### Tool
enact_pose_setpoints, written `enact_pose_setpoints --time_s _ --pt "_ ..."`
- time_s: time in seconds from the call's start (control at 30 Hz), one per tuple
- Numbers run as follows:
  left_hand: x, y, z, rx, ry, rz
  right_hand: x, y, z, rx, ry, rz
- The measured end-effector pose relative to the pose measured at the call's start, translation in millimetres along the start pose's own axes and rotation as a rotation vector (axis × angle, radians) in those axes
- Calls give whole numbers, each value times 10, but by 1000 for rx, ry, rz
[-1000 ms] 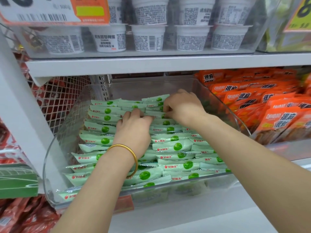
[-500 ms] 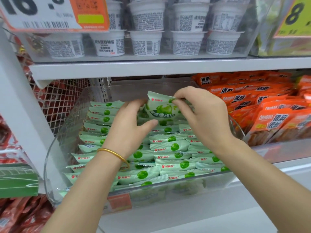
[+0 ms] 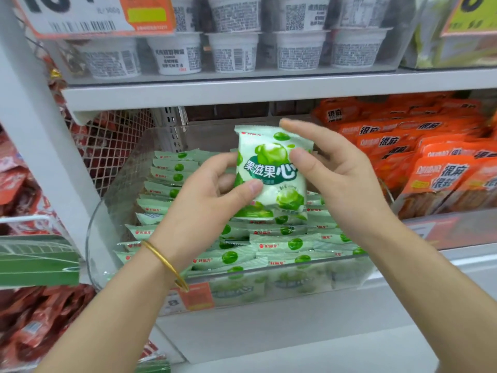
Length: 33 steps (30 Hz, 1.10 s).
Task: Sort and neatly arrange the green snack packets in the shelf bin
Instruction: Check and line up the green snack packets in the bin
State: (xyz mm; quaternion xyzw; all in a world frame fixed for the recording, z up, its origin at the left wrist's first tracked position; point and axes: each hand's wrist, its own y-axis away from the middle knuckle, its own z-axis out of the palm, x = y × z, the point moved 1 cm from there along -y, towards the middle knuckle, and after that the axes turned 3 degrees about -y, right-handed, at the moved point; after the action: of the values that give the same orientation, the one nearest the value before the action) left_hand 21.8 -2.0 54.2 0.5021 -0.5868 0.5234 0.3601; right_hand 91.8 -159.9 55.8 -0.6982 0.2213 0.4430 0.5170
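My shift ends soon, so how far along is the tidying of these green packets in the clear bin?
Mostly done: the green packets lie in overlapping rows filling the clear bin. In hand: the left hand and right hand pinch one lifted packet upright above the rows. Left: slot it into a row, and probably straighten the skewed packet on the left side.

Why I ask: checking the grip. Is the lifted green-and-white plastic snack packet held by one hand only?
No, the left hand and the right hand both pinch the snack packet.
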Motion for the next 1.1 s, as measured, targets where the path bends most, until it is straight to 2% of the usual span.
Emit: enact_pose_setpoints --time_s 0.17,0.5,0.9,1.1 --pt "-72 -6 5 -120 29 -15 80 -9 17 21 -215 169" --pt "-66 -49 31 -205 65 3 38 -31 -5 87 -339 243" --pt "-56 -19 58 -162 142 73 16 -7 -44 102 -384 273" --pt "-21 5 46 -153 -57 103 6 1 -56 64 -386 314"
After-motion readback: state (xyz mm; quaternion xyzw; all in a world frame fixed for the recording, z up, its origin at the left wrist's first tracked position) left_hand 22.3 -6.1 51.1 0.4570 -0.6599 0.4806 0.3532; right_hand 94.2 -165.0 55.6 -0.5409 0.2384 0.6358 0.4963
